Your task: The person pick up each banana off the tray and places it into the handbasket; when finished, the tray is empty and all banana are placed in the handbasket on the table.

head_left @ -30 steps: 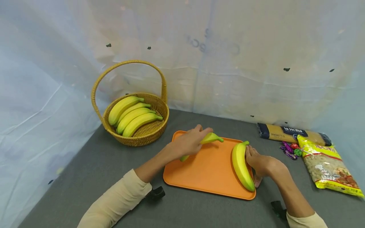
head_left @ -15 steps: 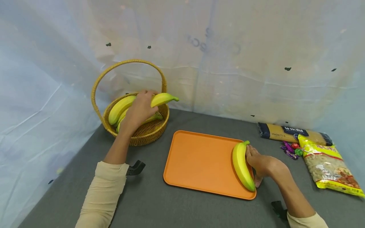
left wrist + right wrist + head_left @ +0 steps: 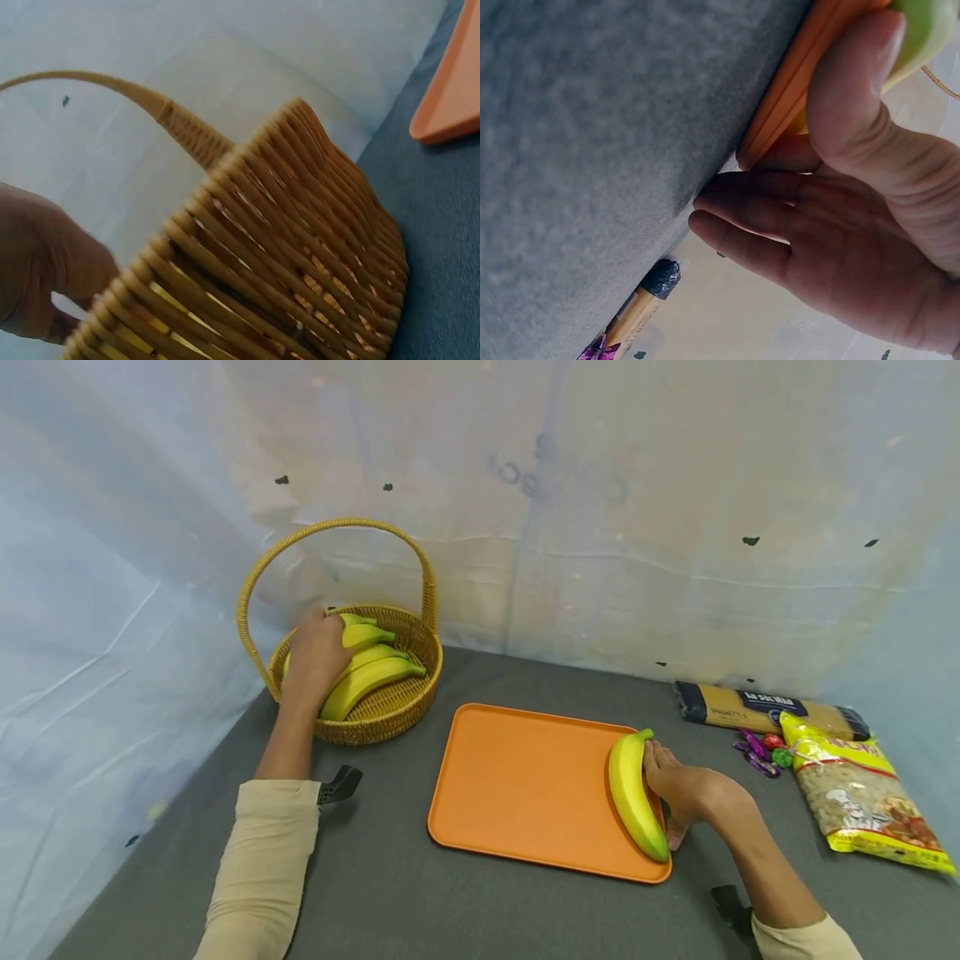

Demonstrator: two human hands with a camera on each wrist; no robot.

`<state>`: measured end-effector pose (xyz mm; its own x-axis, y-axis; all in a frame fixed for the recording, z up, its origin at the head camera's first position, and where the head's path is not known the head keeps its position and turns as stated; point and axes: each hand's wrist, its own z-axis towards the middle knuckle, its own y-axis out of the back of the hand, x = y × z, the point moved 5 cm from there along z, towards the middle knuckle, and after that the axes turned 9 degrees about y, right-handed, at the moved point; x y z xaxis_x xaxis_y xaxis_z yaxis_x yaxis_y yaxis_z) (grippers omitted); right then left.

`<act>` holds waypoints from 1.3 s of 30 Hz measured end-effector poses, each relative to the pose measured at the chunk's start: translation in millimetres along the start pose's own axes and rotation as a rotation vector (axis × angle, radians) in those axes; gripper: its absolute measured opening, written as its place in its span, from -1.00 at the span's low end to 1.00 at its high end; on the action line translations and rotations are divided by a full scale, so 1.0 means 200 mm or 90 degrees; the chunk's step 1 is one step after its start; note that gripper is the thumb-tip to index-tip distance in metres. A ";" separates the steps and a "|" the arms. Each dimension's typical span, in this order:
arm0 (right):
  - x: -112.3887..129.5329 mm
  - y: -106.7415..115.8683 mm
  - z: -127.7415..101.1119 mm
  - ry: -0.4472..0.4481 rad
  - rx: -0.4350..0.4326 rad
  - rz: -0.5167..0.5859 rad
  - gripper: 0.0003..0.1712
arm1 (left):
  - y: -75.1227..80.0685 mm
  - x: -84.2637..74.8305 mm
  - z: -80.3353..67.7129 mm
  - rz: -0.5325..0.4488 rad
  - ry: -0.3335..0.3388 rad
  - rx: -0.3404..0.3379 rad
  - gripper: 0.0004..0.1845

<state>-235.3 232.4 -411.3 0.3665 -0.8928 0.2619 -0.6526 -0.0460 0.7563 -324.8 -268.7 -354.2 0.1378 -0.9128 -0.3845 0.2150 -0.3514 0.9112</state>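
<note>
A dark grey felt-like table (image 3: 420,893) stands against pale, wrinkled plastic sheeting. On it lies a smooth orange tray (image 3: 525,785), a rounded rectangle with a raised rim.

A long, curved yellow banana (image 3: 632,793) with green tips lies along the tray's right edge. The right hand (image 3: 678,785) rests against its outer side, fingers along the fruit; in the right wrist view the thumb (image 3: 855,90) presses on the banana's green end (image 3: 922,30) while the other fingers lie fairly straight beside the tray's rim (image 3: 795,97), not wrapped round the fruit.

Half a second ago the left hand held a second banana above the basket; a second ago it was lifting that banana from the tray. Now the left hand (image 3: 315,656) lies down inside the woven wicker basket (image 3: 390,714), palm over the bananas in the basket (image 3: 367,677), and the carried one lies among them. Whether its fingers are curled round a banana cannot be told. The right hand and its banana have not moved.

The basket is round, of golden cane, with a tall arched handle (image 3: 337,527); the left wrist view shows its ribbed wall (image 3: 285,255) close up. Well to the right lie a long packet of spaghetti (image 3: 768,710), a few wrapped sweets (image 3: 761,750) and a yellow bag of nuts (image 3: 858,793).
</note>
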 end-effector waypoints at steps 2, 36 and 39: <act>0.00 0.00 0.00 -0.003 0.000 0.002 0.67 | -0.01 0.01 0.00 -0.001 0.009 -0.010 -0.69; 0.04 -0.01 0.05 -0.011 -0.001 -0.040 0.62 | -0.70 -1.39 -0.78 0.228 -0.577 0.288 -0.32; 0.05 -0.02 0.05 -0.002 -0.004 -0.031 0.60 | -0.77 -1.37 -0.82 0.256 -0.558 0.326 -0.29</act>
<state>-236.4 220.0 -417.3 0.3961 -0.8909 0.2222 -0.6299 -0.0875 0.7717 -236.0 69.0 -413.8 -0.6720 -0.7405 0.0088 -0.1482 0.1461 0.9781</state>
